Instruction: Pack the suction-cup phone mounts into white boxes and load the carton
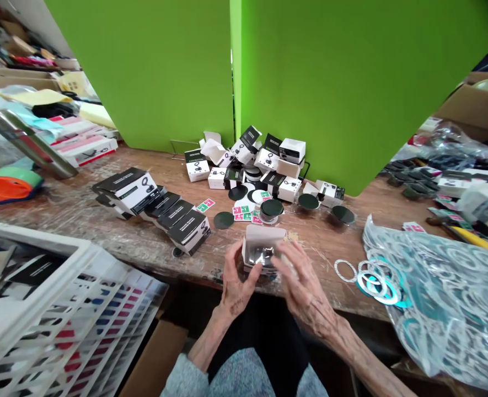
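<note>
Holding white box (264, 241), left hand (237, 281), right hand (301, 281); shiny metal piece (258, 256) inside

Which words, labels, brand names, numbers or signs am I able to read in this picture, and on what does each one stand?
No text can be read with certainty.
Black sleeves of the stacked boxes: small white print, too small to read.
Pink-and-green cards: printed marks, too blurred to read.
Printed cards in the white crate: rows of coloured print, too small to read.
Open white box between the left hand and right hand: no print shows.
</note>
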### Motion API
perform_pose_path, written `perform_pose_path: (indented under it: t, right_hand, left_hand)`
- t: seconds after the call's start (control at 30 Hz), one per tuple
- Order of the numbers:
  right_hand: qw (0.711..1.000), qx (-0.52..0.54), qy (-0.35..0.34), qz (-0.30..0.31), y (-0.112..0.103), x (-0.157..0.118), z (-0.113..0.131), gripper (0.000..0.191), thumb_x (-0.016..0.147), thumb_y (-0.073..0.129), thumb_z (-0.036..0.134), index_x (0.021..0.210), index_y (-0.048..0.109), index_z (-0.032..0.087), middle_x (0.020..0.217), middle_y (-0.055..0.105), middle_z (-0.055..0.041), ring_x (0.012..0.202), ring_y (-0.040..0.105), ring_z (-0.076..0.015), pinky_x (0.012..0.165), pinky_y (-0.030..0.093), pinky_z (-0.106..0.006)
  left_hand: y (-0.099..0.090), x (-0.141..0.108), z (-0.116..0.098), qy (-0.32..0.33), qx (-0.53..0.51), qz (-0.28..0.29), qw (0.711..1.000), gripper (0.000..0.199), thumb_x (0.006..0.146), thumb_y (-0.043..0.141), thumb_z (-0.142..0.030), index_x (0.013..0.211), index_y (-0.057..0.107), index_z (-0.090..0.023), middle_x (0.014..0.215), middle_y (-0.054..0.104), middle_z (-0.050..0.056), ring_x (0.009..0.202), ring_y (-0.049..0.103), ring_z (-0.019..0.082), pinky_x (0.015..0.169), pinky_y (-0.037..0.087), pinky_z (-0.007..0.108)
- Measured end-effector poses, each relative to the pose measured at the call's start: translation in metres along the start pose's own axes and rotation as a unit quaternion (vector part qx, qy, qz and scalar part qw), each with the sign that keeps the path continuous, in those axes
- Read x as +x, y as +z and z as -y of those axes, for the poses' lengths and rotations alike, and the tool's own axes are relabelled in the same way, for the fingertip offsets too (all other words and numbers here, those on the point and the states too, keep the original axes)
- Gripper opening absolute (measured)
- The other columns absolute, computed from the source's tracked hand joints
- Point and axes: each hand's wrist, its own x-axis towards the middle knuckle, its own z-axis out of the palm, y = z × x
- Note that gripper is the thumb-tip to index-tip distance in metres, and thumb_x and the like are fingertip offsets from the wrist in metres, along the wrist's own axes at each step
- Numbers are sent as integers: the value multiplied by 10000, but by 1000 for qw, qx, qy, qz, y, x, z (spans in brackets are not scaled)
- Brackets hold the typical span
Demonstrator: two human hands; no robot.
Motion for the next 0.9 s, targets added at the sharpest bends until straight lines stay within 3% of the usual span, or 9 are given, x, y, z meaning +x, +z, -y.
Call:
perform_pose_path:
  t: [0.1,0.2,0.3,0.37,0.43,0.5,0.6,0.77,0.9]
  right_hand:
    - [968,143,200,-52,9,2,-6,422,970,347,182,1389,390,215,1394,485,-133,1302,472,-231,1064,429,-485]
    - [918,301,257,-22,24,7,-13,366,961,423,283,1317,432,200,1294,582,-122,1179,585,-221,961,520,-395]
    - [907,346,241,-23,34,9,-18,415,941,450,286,1342,368,218,1268,598,-119,1120,621,-213,887,555,-366]
    - [919,323,227,-25,35,6,-21,419,949,438,276,1355,340,242,1262,595,-113,1122,619,-209,885,555,-373]
    - [945,264,194,-17,34,1,-26,353,947,459,286,1295,416,247,1294,563,-117,1191,572,-232,942,526,-417]
    - [972,186,144,6,30,-5,-29,336,930,504,324,1254,481,239,1371,491,-133,1273,495,-280,999,479,-493]
    - [993,85,80,25,24,-10,-28,413,927,517,347,1322,462,240,1446,407,-141,1338,409,-320,1030,437,-567]
    - [1000,-13,-1,11,25,-5,-27,458,943,502,244,1395,430,255,1358,498,-137,1321,438,-300,1039,449,-554]
    - [999,-32,1,14,23,-1,-30,425,954,476,218,1376,477,262,1335,527,-123,1346,409,-297,1041,457,-537]
  left_hand:
    - [-3,-3,0,57,80,20,995,449,890,576,-295,1319,451,-251,1301,469,108,1223,488,229,1037,416,409]
    - [-7,2,-5,64,111,46,991,269,923,499,-267,1184,562,-250,1275,458,88,1213,476,217,1043,402,407]
    - [-14,12,-14,-8,30,63,998,319,902,504,-241,1221,493,-251,1187,500,75,1111,531,195,981,448,383]
    - [-22,19,-19,-59,-26,97,993,463,858,553,-216,1295,404,-255,1149,523,69,1044,560,184,937,475,359]
    - [-31,27,-23,-69,-26,143,987,460,837,583,-218,1270,431,-239,1132,537,71,1032,561,187,940,471,352]
    - [-39,31,-26,-47,3,188,981,382,824,625,-272,1185,513,-217,1131,543,79,1054,552,202,954,461,356]
    - [-47,33,-28,8,26,205,978,420,790,685,-351,1163,556,-207,1180,536,102,1121,538,233,981,453,388]
    - [-51,36,-21,85,117,220,965,351,830,662,-288,1169,589,-228,1320,490,115,1243,488,239,1058,419,415]
    - [-51,39,-17,128,140,230,955,298,886,585,-215,1179,618,-262,1292,520,78,1220,515,197,1047,447,366]
